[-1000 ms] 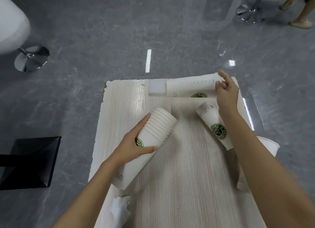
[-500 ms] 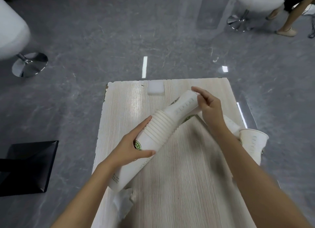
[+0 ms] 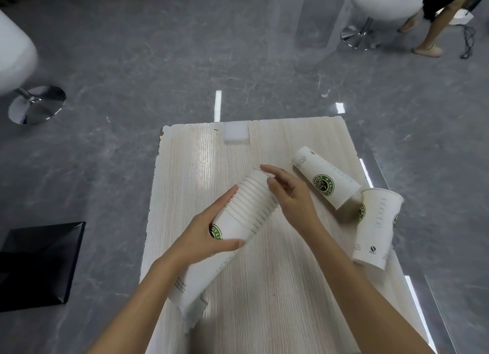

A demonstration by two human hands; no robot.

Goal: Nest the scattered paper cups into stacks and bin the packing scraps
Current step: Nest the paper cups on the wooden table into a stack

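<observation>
A long stack of nested white paper cups [image 3: 238,221] with a green logo lies tilted across the pale wooden table [image 3: 264,300]. My left hand [image 3: 206,234] grips its middle. My right hand [image 3: 288,195] rests against the stack's rimmed upper end with the fingers spread. Two loose cups are at the right: one [image 3: 325,180] lies on its side, the other [image 3: 375,226] sits at the table's right edge. A white foam scrap [image 3: 236,134] lies at the far edge. A crumpled white plastic scrap [image 3: 194,314] lies under the stack's near end.
The table stands on a grey marble floor. A black bin [image 3: 39,263] is on the floor to the left. White stools with chrome bases stand at the left [image 3: 34,105] and the far right [image 3: 360,36]. Another person's legs [image 3: 434,33] are at the top right.
My right hand brought a cup from the far right edge and pushed it into the stack's open end. That cup now sits fully nested, and the right-hand fingers have spread.
</observation>
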